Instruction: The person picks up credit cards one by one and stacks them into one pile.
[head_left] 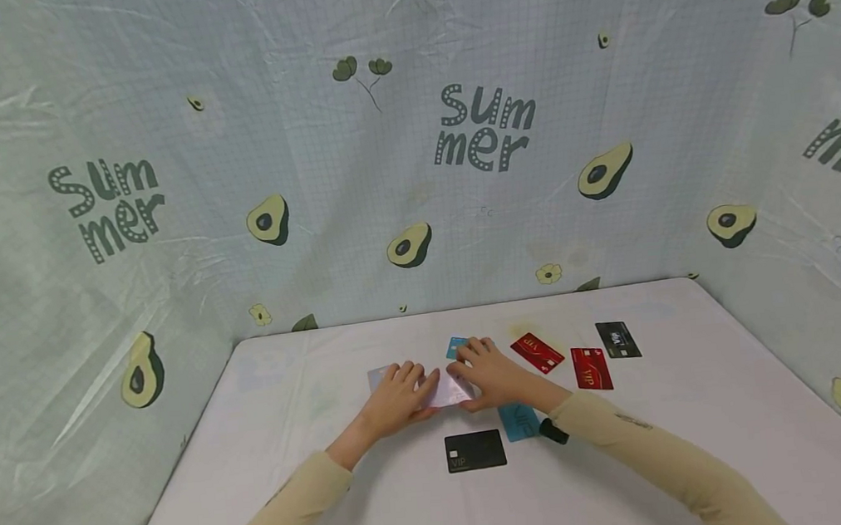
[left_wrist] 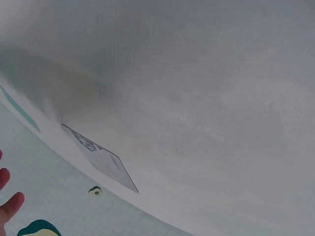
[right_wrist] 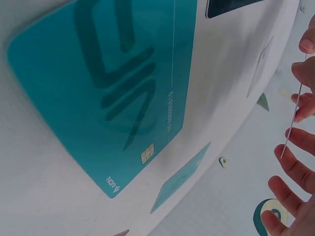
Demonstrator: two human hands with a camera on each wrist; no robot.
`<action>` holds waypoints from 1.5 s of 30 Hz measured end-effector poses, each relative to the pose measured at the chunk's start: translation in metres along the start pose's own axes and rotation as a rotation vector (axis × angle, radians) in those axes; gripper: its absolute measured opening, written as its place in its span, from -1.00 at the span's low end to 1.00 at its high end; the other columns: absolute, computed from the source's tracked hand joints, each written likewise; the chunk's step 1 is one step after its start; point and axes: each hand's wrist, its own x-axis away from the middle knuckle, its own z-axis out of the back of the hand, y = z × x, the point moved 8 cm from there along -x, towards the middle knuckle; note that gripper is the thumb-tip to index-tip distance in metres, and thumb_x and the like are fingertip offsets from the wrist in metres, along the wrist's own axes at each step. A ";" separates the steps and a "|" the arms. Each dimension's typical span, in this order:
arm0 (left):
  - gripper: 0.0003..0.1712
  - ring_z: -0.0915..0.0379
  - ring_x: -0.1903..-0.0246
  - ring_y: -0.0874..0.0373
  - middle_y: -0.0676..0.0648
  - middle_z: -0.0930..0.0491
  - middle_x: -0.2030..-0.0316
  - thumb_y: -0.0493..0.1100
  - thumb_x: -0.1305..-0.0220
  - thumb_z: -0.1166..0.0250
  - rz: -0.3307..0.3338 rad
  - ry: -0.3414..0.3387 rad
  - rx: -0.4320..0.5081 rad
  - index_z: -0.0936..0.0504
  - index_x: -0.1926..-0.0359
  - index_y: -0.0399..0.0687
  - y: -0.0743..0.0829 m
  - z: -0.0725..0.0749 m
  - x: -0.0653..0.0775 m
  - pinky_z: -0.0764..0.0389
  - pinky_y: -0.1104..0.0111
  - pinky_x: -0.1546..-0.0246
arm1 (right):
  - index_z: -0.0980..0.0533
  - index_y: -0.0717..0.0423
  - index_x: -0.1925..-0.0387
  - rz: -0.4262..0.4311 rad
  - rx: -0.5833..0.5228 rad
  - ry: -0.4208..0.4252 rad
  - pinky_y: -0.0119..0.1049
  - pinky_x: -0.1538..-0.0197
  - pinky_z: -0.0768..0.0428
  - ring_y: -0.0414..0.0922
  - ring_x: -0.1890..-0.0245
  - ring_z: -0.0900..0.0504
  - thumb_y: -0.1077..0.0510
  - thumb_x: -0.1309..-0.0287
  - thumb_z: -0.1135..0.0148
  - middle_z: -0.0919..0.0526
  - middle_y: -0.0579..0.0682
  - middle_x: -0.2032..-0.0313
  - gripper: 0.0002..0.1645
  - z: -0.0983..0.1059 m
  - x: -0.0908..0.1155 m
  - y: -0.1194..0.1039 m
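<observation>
A pale lilac-white card [head_left: 450, 388] is held between both hands above the table. My left hand [head_left: 399, 398] grips its left side, and my right hand [head_left: 492, 375] pinches its right side. In the right wrist view this card [right_wrist: 295, 117] appears edge-on, as a thin line between the fingertips [right_wrist: 290, 164]. Another whitish card [head_left: 376, 376] lies partly behind the left hand; the left wrist view shows this card [left_wrist: 106, 160] flat on the table. A light blue card [head_left: 454, 346] lies just beyond the right fingers. Below the right wrist is a teal card [head_left: 519, 422], partly covered.
A black VIP card [head_left: 475, 451] lies in front of the hands. To the right are two red VIP cards, one tilted [head_left: 537, 352] and one nearer [head_left: 592, 369], with a black card [head_left: 618, 339] beside them. A patterned sheet [head_left: 329, 245] stands behind the white table [head_left: 286, 441].
</observation>
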 end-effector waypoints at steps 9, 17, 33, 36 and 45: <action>-0.39 -0.34 0.18 0.12 -0.01 -0.44 0.21 0.29 -0.16 -0.01 -0.032 0.027 -0.017 -0.37 -0.10 0.03 0.006 0.006 0.001 -0.41 0.29 0.16 | -0.37 -0.10 -0.01 0.012 -0.011 0.001 -0.03 -0.13 -0.22 -0.07 -0.01 -0.25 -0.30 0.10 -0.19 -0.40 -0.08 0.12 -0.35 0.005 0.009 -0.003; -0.42 -0.37 0.18 0.13 0.01 -0.47 0.21 0.27 -0.16 -0.03 -0.065 0.066 -0.009 -0.40 -0.07 0.03 0.012 0.020 0.001 -0.43 0.29 0.15 | -0.37 -0.11 -0.01 0.025 -0.005 0.001 -0.01 -0.12 -0.26 -0.05 -0.02 -0.25 -0.31 0.10 -0.18 -0.41 -0.07 0.11 -0.36 0.012 0.016 -0.007; -0.45 -0.34 0.16 0.14 0.01 -0.45 0.17 0.16 -0.15 -0.07 -0.073 0.024 0.063 -0.36 -0.10 0.01 0.030 0.029 0.007 -0.40 0.30 0.12 | -0.37 -0.13 -0.03 0.024 0.037 -0.002 -0.07 -0.08 -0.32 -0.10 0.02 -0.26 -0.33 0.10 -0.16 -0.42 -0.09 0.10 -0.33 0.013 0.035 -0.015; -0.45 -0.34 0.15 0.14 0.01 -0.45 0.15 0.15 -0.15 -0.07 -0.075 0.016 0.072 -0.36 -0.11 0.01 0.033 0.029 0.009 -0.40 0.29 0.11 | -0.37 -0.12 -0.04 0.018 0.021 -0.011 -0.07 -0.08 -0.32 -0.10 0.02 -0.26 -0.33 0.10 -0.15 -0.42 -0.09 0.09 -0.33 0.014 0.038 -0.017; -0.46 -0.33 0.13 0.13 0.01 -0.45 0.13 0.18 -0.19 -0.03 -0.073 -0.007 0.087 -0.37 -0.12 0.03 0.040 0.029 0.015 -0.38 0.28 0.08 | -0.36 -0.12 -0.08 0.018 -0.010 -0.052 -0.10 -0.11 -0.29 -0.11 -0.01 -0.26 -0.32 0.07 -0.14 -0.42 -0.10 0.06 -0.32 0.014 0.048 -0.022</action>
